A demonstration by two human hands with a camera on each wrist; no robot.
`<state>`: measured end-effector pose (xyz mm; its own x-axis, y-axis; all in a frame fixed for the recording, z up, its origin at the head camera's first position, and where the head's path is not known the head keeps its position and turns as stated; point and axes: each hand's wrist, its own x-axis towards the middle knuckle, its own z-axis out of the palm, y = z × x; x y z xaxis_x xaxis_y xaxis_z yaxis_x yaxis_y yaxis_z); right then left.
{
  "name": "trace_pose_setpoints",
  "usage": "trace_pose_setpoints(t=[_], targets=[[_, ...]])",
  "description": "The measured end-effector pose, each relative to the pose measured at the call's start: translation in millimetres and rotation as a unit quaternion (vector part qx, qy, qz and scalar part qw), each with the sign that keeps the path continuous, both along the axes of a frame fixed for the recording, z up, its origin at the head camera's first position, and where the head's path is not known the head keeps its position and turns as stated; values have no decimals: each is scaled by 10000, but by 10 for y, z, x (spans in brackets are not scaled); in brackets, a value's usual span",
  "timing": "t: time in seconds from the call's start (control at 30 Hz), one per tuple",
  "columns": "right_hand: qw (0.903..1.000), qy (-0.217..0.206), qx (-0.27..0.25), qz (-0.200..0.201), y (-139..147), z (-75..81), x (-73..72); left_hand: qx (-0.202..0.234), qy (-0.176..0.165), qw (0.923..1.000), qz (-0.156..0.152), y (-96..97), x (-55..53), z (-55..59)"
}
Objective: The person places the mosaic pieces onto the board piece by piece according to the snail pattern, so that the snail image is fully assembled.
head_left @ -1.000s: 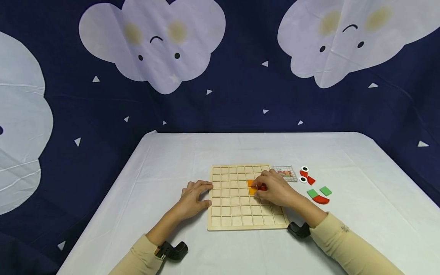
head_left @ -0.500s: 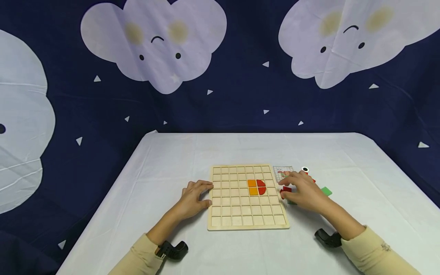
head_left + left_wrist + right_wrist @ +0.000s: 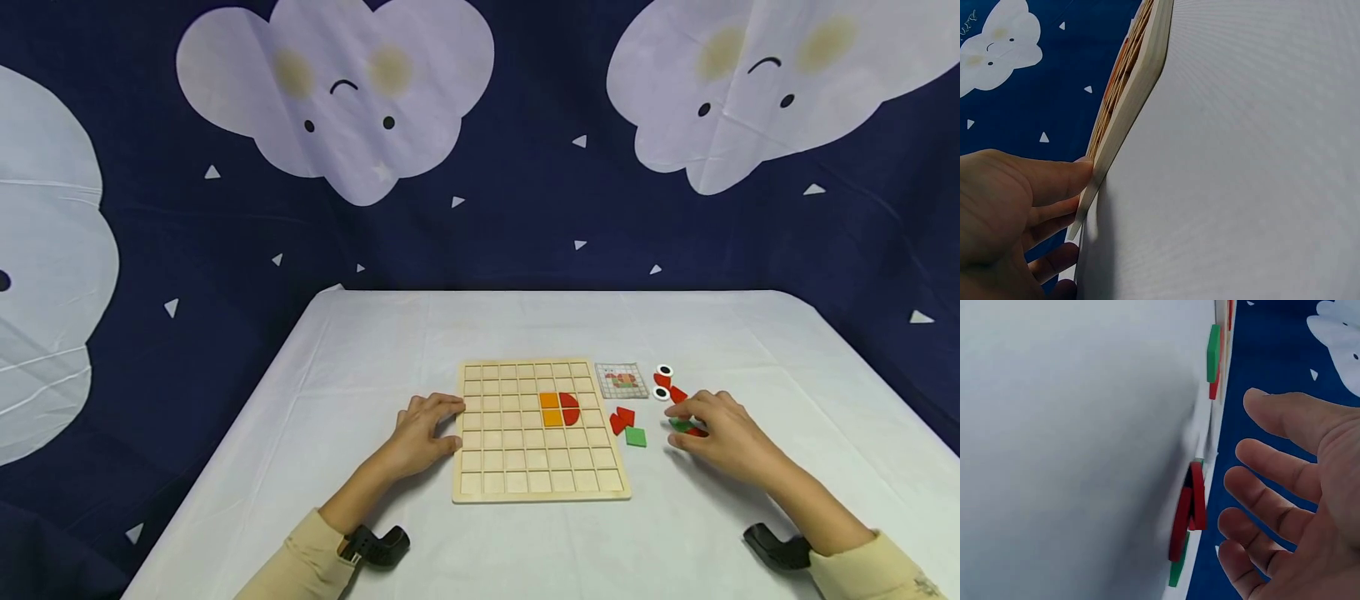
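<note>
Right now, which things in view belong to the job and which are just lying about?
Likely for the job: board (left hand at its edge), orange squares, red pieces, green pieces, eye discs, picture card.
Likely just surroundings: tablecloth, cloud curtain, black wrist devices.

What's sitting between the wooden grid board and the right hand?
In the head view, red pieces and a green square lie between the wooden grid board and the right hand.
</note>
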<state>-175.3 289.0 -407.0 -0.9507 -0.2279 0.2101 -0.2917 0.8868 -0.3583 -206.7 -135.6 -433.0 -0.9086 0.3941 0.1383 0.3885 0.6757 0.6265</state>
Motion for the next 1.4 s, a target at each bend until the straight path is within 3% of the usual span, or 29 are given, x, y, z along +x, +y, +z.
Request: trace_pose_setpoints(t=[0.57, 0.8, 1.2, 1.4], targets=[[9998, -71, 162, 88, -192, -65, -320, -10, -29, 10000, 66, 12, -5, 4], [9990, -104, 214, 389, -225, -104, -402, -7, -55, 10000, 50, 9, -14, -8], [9958, -175, 348, 830, -296, -120, -456, 4, -100, 9999, 10, -10, -6, 9], [9959, -148, 260, 848, -243, -117, -438, -7, -67, 10000, -18, -6, -10, 2]])
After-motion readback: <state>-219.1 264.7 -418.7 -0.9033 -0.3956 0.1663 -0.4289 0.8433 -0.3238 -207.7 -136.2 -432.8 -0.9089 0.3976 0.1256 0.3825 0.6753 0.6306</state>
